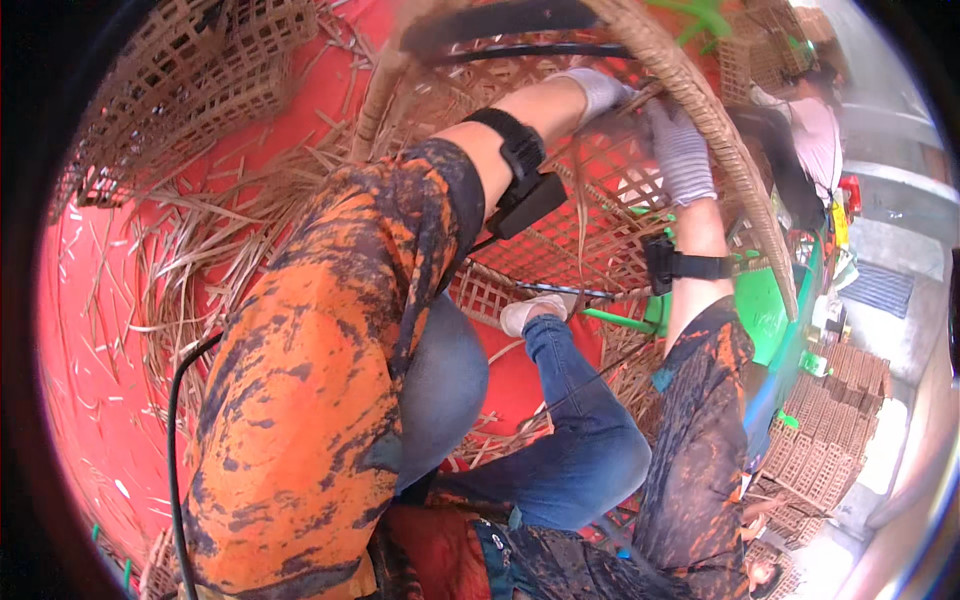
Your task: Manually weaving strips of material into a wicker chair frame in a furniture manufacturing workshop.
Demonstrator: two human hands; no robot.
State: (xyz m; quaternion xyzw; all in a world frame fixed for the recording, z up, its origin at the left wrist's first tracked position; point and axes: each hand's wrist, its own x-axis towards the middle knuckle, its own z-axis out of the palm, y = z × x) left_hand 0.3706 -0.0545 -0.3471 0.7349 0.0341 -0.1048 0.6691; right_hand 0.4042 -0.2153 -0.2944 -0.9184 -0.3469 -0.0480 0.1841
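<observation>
My left hand (598, 92), in a grey knit glove, reaches up to the thick woven rim of a large rattan frame (700, 110) and closes on a strand there. Just to its right, my right hand (680, 150), gloved the same way, grips the inner side of that rim. Both forearms wear black wrist straps. An open lattice panel (600, 215) of woven cane lies under the hands inside the frame. What exactly the fingers pinch is blurred.
Loose cane strips (190, 260) litter the red floor (80, 340). Woven lattice panels (190, 80) lean at the upper left and are stacked at the lower right (830, 420). A green stool (760, 310) stands behind the frame. Another person (810, 130) sits at the upper right.
</observation>
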